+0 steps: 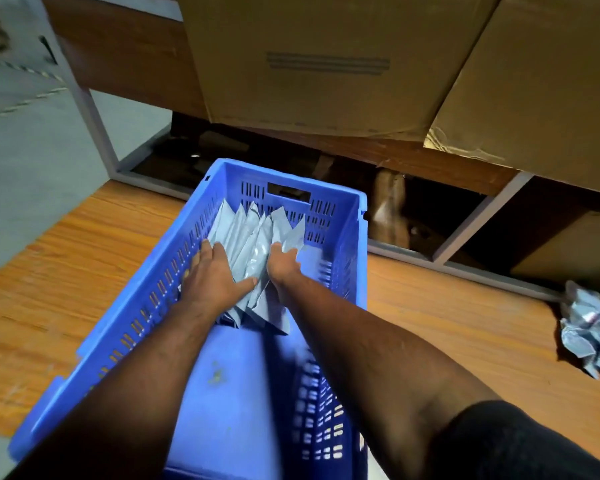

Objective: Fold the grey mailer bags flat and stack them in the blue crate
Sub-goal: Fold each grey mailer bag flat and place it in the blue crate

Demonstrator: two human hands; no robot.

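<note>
A blue slotted crate [347,216] sits on a wooden floor, its far half holding a row of folded grey mailer bags [257,233] leaning against the far wall. My left hand [210,275] lies flat on the left side of the row, fingers straight and thumb spread toward the middle. My right hand [283,261] is on the right side of the row, its fingers curled down into the bags so that their tips are hidden. A crumpled heap of loose grey mailer bags [589,330] lies on the floor at the far right.
Large cardboard boxes [326,64] stand on a low wooden shelf with a grey metal frame [94,109] just beyond the crate. The near half of the crate floor [229,375] is bare blue plastic. Concrete floor [25,133] shows at the left.
</note>
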